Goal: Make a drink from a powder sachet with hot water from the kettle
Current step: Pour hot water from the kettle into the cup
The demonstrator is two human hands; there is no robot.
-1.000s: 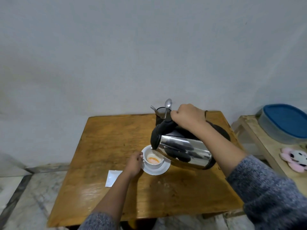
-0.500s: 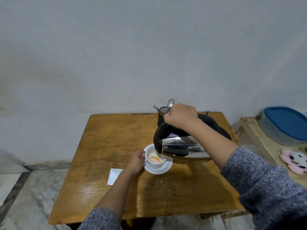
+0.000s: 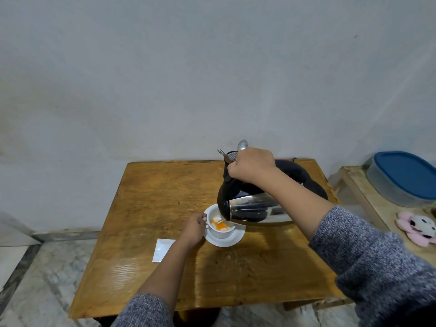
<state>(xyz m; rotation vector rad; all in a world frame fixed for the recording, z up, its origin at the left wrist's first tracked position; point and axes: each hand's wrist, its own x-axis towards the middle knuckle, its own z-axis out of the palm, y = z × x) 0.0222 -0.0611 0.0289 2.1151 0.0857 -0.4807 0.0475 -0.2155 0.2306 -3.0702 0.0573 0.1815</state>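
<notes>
A white cup [image 3: 218, 228] with orange powder in it stands on a white saucer [image 3: 232, 240] in the middle of the wooden table [image 3: 151, 185]. My left hand [image 3: 194, 228] grips the cup's handle. My right hand [image 3: 251, 164] holds the black handle of the steel kettle [image 3: 256, 208], which is tipped far over to the left with its spout just above the cup. A thin stream falls from the spout into the cup. A white sachet [image 3: 162, 250] lies flat on the table left of my left arm.
Behind the kettle stands a dark holder [image 3: 231, 156] with a spoon [image 3: 242, 145] and a fork [image 3: 221, 152]. The black kettle base [image 3: 313, 187] sits at the back right. A side shelf on the right carries a blue-lidded container [image 3: 404, 177] and a pink plush toy [image 3: 417, 227].
The kettle has tipped further over towards the cup, its body now nearly level, and the spout has come down over the cup. My left hand has stayed on the cup's handle.
</notes>
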